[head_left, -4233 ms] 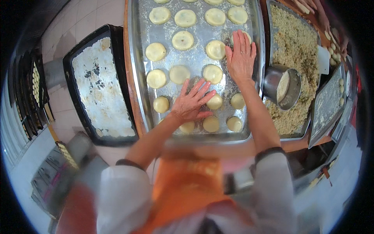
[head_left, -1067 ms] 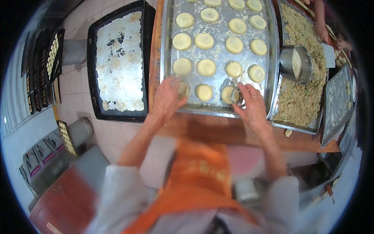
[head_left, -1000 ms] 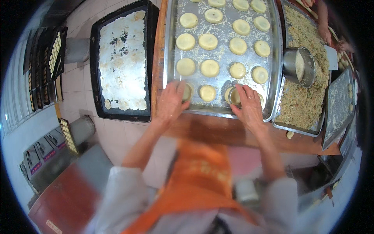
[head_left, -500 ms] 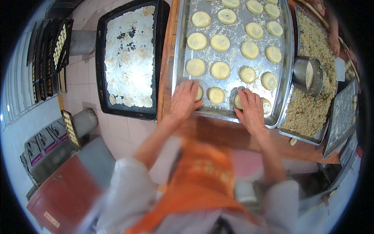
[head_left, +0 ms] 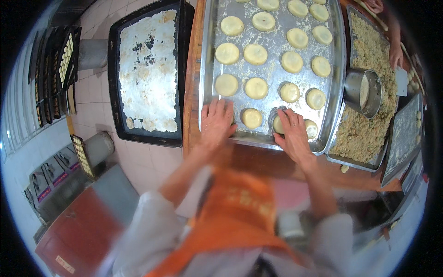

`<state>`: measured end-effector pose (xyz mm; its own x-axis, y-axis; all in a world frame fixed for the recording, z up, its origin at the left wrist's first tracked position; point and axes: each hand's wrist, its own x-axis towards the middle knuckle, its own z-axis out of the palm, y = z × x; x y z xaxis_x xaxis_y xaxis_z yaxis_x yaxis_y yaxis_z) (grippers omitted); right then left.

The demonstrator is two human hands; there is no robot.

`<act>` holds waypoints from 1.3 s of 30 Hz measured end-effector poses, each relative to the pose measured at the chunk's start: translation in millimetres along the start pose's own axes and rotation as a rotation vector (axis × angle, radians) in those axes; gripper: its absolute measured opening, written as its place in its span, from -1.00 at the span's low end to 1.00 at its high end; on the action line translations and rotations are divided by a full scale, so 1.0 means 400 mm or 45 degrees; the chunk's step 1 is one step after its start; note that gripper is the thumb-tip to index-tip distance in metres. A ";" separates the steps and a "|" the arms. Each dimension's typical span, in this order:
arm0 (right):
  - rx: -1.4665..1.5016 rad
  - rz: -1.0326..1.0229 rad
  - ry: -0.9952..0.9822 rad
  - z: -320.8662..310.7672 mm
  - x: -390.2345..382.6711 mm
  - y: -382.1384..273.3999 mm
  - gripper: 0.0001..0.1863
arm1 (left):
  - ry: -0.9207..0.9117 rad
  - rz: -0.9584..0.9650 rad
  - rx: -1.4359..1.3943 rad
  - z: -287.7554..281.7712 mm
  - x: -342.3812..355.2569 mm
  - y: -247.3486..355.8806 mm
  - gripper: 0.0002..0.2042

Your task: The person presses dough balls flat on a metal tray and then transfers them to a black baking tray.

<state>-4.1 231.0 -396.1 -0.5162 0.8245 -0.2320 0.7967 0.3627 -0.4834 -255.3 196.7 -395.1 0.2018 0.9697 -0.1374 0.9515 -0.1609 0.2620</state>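
Observation:
Pale yellow, flattened dough rounds [head_left: 256, 87] lie in rows on a large metal baking tray [head_left: 270, 131] dusted with crumbs. My left hand [head_left: 217, 122] is at the tray's near left corner, its fingers curved over a dough round that it mostly hides. Only a sliver of that round shows between thumb and forefinger. At the near edge, further right, my right hand [head_left: 294, 134] has thumb and fingers around another dough round [head_left: 278, 124], whose left side is visible. Between the hands sits one more round [head_left: 251, 118], untouched. A further round [head_left: 311, 129] lies just right of my right hand.
On the left stands a black-rimmed baking pan [head_left: 147, 74] with a worn pale surface. A tray of crumbly filling [head_left: 364, 134] holds a metal bowl [head_left: 367, 92] on the right. Another person's hand [head_left: 396, 55] reaches in beside a white scraper [head_left: 401, 82].
The view has shifted slightly, so the tray and pan appear a little further left. Both hands stay on the same dough rounds; the left hand covers more of its round.

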 end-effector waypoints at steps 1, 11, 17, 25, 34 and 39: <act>0.046 0.020 -0.008 -0.008 -0.006 -0.004 -0.26 | -0.018 -0.023 -0.047 0.006 -0.009 -0.007 -0.30; -0.137 0.037 0.280 -0.044 0.167 0.047 -0.31 | 0.078 0.094 -0.373 0.018 0.014 0.080 -0.33; -0.081 0.097 0.256 -0.062 0.134 0.043 -0.34 | -0.105 0.189 -0.245 0.053 0.080 0.139 -0.41; 0.106 0.126 0.615 -0.095 0.167 0.067 -0.45 | 0.113 0.470 -0.049 0.143 0.177 0.156 -0.35; -0.032 0.119 0.821 -0.057 0.337 0.066 -0.44 | -0.026 0.506 -0.282 0.160 0.181 0.150 -0.34; -0.374 -0.006 0.580 0.027 0.357 0.048 -0.46 | 0.246 0.443 -0.812 0.148 0.156 0.116 -0.63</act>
<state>-66.0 351.1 -447.5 -0.3834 0.9037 0.1908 0.8827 0.4193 -0.2124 -184.6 239.0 -447.9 0.3662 0.9067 0.2093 0.5092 -0.3835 0.7705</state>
